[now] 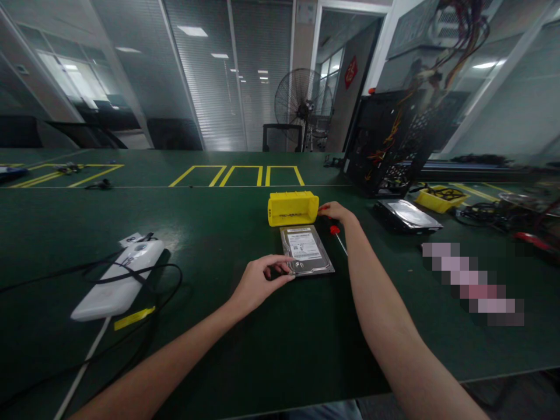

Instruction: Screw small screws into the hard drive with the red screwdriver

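Note:
A silver hard drive with a white label (305, 245) lies flat on the green table (210, 356). My left hand (265, 277) pinches its near left corner between thumb and fingers. Just behind the drive stands a yellow bin (293, 209), tipped so its opening faces me, with small dark pieces inside. At the bin's right edge is my right hand (336, 212), its fingertips close together around something red, too small to make out. A screwdriver with a red handle (335, 230) lies under my right wrist, its shaft partly hidden by the forearm.
To the left lies a white power strip (120, 283) with black cables. An open black computer case (387, 146) stands at the back right, near a second hard drive (408, 216), another yellow bin (441, 199) and tangled cables (476, 213).

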Demonstrator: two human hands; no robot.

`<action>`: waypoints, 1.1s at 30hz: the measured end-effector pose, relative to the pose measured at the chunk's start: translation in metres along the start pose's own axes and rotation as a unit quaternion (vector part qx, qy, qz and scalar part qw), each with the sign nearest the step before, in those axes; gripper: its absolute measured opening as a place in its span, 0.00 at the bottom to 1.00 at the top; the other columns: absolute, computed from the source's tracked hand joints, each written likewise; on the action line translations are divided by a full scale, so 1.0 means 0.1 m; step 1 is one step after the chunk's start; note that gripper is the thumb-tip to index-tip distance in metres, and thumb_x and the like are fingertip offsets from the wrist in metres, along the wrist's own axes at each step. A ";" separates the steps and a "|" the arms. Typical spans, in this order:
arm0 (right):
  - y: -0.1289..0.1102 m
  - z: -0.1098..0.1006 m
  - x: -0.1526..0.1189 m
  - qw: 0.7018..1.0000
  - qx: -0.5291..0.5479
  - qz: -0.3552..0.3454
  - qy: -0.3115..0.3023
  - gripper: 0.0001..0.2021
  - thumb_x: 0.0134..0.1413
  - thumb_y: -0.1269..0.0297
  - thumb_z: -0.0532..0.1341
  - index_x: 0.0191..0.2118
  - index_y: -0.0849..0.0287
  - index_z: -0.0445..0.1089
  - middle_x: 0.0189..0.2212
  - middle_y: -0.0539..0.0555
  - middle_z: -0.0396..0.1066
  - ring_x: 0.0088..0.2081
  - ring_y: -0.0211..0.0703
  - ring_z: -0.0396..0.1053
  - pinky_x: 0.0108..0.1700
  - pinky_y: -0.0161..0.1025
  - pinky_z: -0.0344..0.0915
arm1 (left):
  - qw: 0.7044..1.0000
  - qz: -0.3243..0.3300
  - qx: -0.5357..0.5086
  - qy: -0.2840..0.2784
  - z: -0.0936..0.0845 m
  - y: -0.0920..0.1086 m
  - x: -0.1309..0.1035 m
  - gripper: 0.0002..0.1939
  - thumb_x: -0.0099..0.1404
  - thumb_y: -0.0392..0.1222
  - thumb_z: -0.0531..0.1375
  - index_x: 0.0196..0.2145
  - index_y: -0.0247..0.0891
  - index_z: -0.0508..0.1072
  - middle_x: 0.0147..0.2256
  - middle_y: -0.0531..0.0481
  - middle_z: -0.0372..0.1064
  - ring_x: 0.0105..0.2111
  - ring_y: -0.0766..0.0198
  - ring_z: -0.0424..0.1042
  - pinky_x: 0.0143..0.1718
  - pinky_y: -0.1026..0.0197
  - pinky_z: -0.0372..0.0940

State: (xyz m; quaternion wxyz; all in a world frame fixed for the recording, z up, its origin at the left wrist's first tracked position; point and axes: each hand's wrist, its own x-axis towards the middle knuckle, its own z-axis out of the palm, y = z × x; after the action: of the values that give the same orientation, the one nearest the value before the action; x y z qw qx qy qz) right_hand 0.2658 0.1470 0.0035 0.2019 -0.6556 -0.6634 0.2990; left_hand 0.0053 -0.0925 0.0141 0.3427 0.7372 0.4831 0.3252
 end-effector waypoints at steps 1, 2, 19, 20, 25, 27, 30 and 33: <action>0.00 0.00 0.00 1.000 0.000 0.000 -0.001 0.19 0.46 0.64 0.64 0.46 0.63 0.73 0.41 0.59 0.74 0.38 0.44 0.72 0.38 0.35 0.68 | 1.000 0.001 0.001 0.001 0.00 0.00 0.00 0.18 0.61 0.42 0.61 0.49 0.43 0.70 0.41 0.51 0.72 0.36 0.63 0.69 0.33 0.61 0.60; -0.01 0.00 0.00 1.000 0.000 0.000 -0.001 0.19 0.47 0.64 0.63 0.46 0.63 0.73 0.40 0.59 0.74 0.38 0.44 0.72 0.37 0.35 0.68 | 1.000 0.002 0.001 0.001 -0.01 0.00 0.00 0.18 0.61 0.42 0.61 0.49 0.43 0.70 0.41 0.51 0.72 0.37 0.63 0.70 0.33 0.61 0.60; 0.00 0.00 0.01 1.000 -0.008 -0.003 -0.005 0.20 0.46 0.64 0.63 0.47 0.63 0.73 0.43 0.58 0.73 0.41 0.45 0.71 0.42 0.36 0.67 | 1.000 0.018 -0.013 -0.001 -0.11 -0.07 0.01 0.20 0.61 0.46 0.61 0.51 0.45 0.69 0.39 0.54 0.76 0.46 0.58 0.71 0.52 0.53 0.57; -0.01 0.00 0.01 1.000 -0.009 -0.002 -0.006 0.19 0.46 0.64 0.63 0.46 0.63 0.73 0.43 0.58 0.73 0.42 0.45 0.71 0.42 0.36 0.67 | 1.000 0.021 -0.009 0.000 -0.10 -0.07 0.01 0.20 0.61 0.46 0.61 0.51 0.45 0.69 0.39 0.54 0.76 0.47 0.58 0.71 0.54 0.52 0.56; -0.04 0.00 -0.03 1.000 -0.012 0.002 -0.006 0.20 0.46 0.64 0.63 0.47 0.63 0.72 0.43 0.58 0.73 0.43 0.44 0.71 0.43 0.35 0.66 | 0.999 0.033 0.008 0.008 -0.09 -0.07 0.00 0.16 0.63 0.46 0.59 0.49 0.44 0.71 0.41 0.53 0.76 0.47 0.58 0.70 0.56 0.49 0.54; -0.06 -0.01 -0.06 1.000 -0.012 0.004 -0.003 0.19 0.46 0.64 0.63 0.47 0.63 0.73 0.42 0.58 0.74 0.42 0.44 0.71 0.42 0.34 0.66 | 0.998 0.043 0.033 0.011 -0.14 -0.07 0.01 0.15 0.63 0.46 0.58 0.48 0.45 0.71 0.41 0.53 0.75 0.47 0.58 0.70 0.54 0.50 0.55; -0.08 -0.02 -0.09 1.000 -0.012 0.007 0.003 0.18 0.45 0.66 0.64 0.45 0.63 0.74 0.41 0.58 0.74 0.40 0.45 0.72 0.40 0.34 0.67 | 0.990 0.059 0.126 0.009 -0.30 -0.09 0.05 0.14 0.64 0.46 0.58 0.47 0.46 0.71 0.40 0.53 0.74 0.45 0.57 0.68 0.51 0.49 0.56; -0.10 -0.02 -0.11 1.000 -0.011 0.009 0.006 0.18 0.44 0.67 0.64 0.45 0.63 0.74 0.40 0.59 0.75 0.40 0.46 0.72 0.39 0.34 0.67 | 0.967 0.076 0.244 -0.018 -0.48 -0.15 0.08 0.11 0.61 0.47 0.61 0.42 0.46 0.74 0.42 0.52 0.71 0.45 0.55 0.65 0.46 0.51 0.56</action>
State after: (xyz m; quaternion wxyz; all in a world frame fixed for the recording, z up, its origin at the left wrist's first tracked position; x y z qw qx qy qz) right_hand 0.2605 0.1365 0.0130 0.1956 -0.6651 -0.6599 0.2896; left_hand -0.0389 -0.0712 0.0297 0.1349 0.8385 0.4847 0.2092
